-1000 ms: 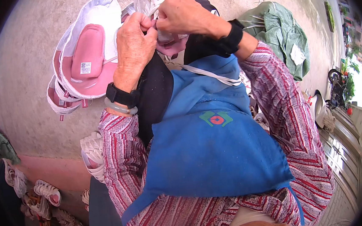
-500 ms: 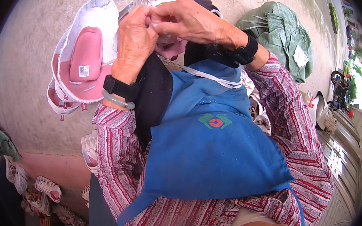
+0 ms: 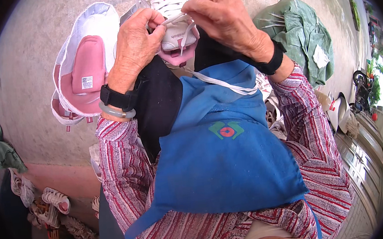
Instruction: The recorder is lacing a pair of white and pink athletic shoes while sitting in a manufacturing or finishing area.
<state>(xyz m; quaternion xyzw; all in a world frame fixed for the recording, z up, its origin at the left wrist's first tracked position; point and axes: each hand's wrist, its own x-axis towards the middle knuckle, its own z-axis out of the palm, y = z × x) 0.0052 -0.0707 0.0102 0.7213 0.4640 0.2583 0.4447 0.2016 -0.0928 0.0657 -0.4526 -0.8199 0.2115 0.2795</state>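
Note:
A white and pink sneaker (image 3: 177,36) sits between my knees, its tongue toward me and white laces crossing its front. Just above the tongue, a white shoelace (image 3: 174,19) runs between both hands. My left hand (image 3: 138,43) pinches it between thumb and forefinger on the left side. On the right, my right hand (image 3: 224,20) is closed on the same lace, with its fingertips partly hidden behind the knuckles. One loose lace end dangles over the tongue. More white laces (image 3: 224,83) lie across my blue apron (image 3: 231,170).
Left of my knee, white and pink shoe uppers (image 3: 89,64) lie stacked on the concrete floor. A green sack (image 3: 295,39) rests on the right. Several laced shoes (image 3: 56,200) are at the lower left, near another green sack (image 3: 2,141). A motorcycle (image 3: 361,88) stands far right.
My hands were together over the sneaker, hiding its tongue. They have moved apart, the right one rightward, and the lace now stretches between them.

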